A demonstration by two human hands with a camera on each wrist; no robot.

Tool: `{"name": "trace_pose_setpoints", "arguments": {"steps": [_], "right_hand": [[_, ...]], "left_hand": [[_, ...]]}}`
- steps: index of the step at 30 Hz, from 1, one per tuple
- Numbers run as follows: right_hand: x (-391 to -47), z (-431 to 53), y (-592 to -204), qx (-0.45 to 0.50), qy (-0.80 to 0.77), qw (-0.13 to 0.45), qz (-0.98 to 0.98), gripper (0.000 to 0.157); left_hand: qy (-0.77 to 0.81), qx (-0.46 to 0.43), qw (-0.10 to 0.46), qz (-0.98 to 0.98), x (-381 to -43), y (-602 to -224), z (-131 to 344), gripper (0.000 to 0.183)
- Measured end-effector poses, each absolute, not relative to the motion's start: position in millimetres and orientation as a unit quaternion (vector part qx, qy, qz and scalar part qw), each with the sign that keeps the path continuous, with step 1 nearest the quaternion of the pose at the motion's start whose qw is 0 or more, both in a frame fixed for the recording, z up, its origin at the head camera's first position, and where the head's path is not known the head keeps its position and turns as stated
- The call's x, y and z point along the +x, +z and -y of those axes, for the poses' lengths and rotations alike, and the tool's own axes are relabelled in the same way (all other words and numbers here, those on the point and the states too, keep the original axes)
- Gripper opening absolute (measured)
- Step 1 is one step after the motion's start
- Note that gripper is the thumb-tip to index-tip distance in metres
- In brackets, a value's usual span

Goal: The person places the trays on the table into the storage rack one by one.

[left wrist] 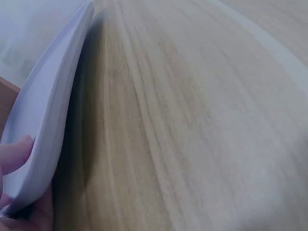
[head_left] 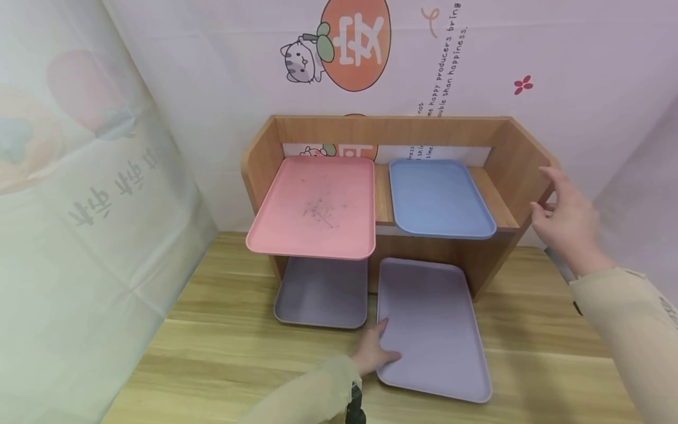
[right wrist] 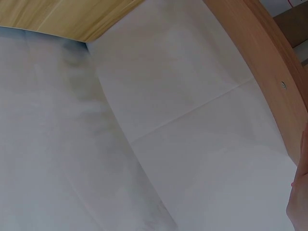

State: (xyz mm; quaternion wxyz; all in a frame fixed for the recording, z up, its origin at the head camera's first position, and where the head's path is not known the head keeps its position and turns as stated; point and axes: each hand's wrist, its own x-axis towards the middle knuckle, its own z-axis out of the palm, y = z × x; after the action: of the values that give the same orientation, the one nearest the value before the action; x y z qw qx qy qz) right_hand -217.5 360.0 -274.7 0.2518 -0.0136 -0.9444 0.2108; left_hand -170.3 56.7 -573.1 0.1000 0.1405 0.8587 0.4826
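My left hand (head_left: 373,352) pinches the left edge of a pale purple tray (head_left: 431,330) at the lower right of the wooden shelf (head_left: 424,131). In the left wrist view, the thumb (left wrist: 17,155) lies over the tray's inside and other fingers are under its rim; a dark gap shows beneath that rim. The tray's far end reaches into the lower opening of the shelf. At the shelf's right side panel (head_left: 524,159), my right hand (head_left: 569,218) has thumb and fingers spread apart, fingertips right at the panel's front edge. Only part of it appears in the right wrist view.
A pink tray (head_left: 318,206) and a smaller blue tray (head_left: 442,197) lie on the upper level, their front ends jutting past it. Another purple tray (head_left: 323,291) lies lower left. Printed cloth (head_left: 212,70) hangs behind and beside the wood-grain table (head_left: 212,341).
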Motion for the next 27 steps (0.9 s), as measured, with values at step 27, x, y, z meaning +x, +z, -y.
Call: {"name": "trace_pose_setpoints", "arguments": {"steps": [27], "right_hand": [[-216,-360,-274,-0.004,0.215,0.252,0.944,0.067]], "left_hand": [[0.095,0.394,0.112,-0.907,-150,-558,-28,0.076]]}}
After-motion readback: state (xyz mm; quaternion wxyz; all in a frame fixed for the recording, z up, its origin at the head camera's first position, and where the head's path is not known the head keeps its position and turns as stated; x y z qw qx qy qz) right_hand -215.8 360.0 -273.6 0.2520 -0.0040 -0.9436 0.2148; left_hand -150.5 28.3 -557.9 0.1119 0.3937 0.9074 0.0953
